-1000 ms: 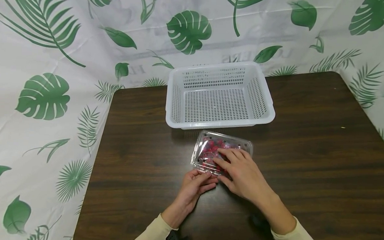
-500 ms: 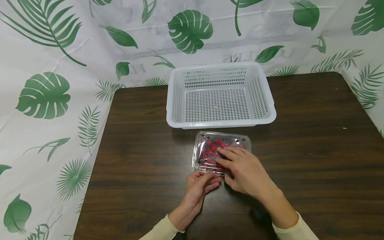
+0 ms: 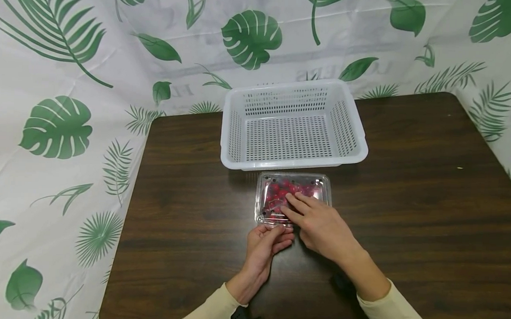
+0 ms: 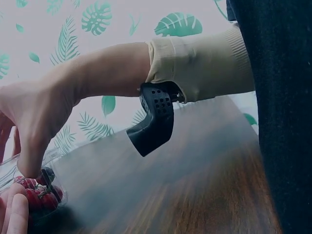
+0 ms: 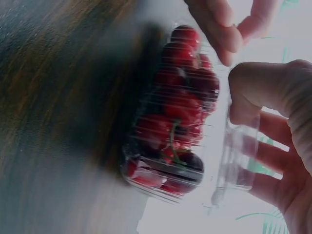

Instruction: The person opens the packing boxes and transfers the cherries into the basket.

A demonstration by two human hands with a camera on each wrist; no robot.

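A clear plastic clamshell box [image 3: 264,197] of red and dark cherries [image 5: 178,105], some with green stems, sits on the table. My left hand [image 3: 261,253] is at the box's front edge, its thumb and fingers pinching the rim. Over the right part of the lid lies my right hand [image 3: 321,223], with fingers spread and fairly straight on top. In the right wrist view its bent thumb [image 5: 241,100] meets the front rim, close to the left fingertips. From the left wrist, cherries [image 4: 44,197] show through the box's side below the left thumb.
Just behind the box stands a white perforated plastic basket [image 3: 357,153] with nothing in it. The dark wooden table [image 3: 426,222] extends to both sides. A white leaf-print cloth [image 3: 191,68] hangs along its back and left.
The box has turned slightly, so its edges now run straighter to the table. My right hand has shifted a little on the lid; the left keeps hold of the front edge.
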